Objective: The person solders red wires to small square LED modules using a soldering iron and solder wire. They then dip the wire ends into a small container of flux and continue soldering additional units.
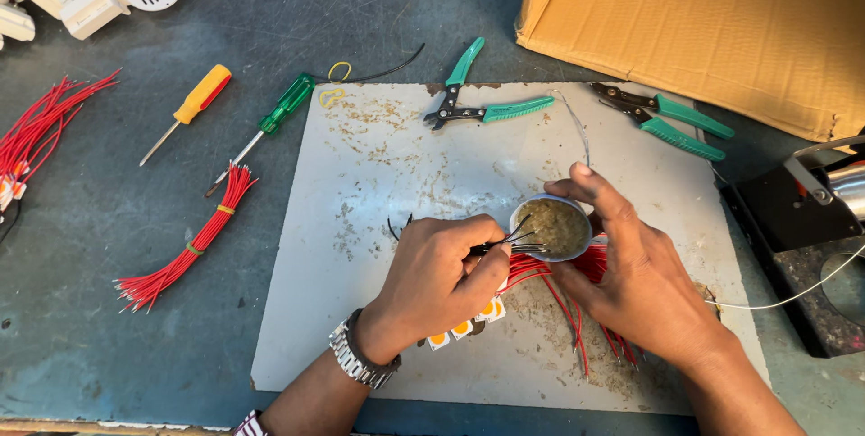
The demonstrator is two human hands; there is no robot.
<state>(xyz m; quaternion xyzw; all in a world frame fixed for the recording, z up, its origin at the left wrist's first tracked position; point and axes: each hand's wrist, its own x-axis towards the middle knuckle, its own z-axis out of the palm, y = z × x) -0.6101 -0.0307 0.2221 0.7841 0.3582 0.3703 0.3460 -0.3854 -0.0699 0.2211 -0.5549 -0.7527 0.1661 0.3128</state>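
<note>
My left hand pinches a bunch of black wires, with their bare tips lying across the rim of a small round tin of brownish paste. My right hand cups that tin from the right side and tilts it toward the wires. Red wires fan out under both hands. Several small white and orange square parts lie just below my left hand. All this rests on a stained white board.
Two green-handled pliers lie at the board's far edge. A yellow screwdriver, a green screwdriver and red wire bundles lie to the left. A cardboard box stands behind, a black stand at the right.
</note>
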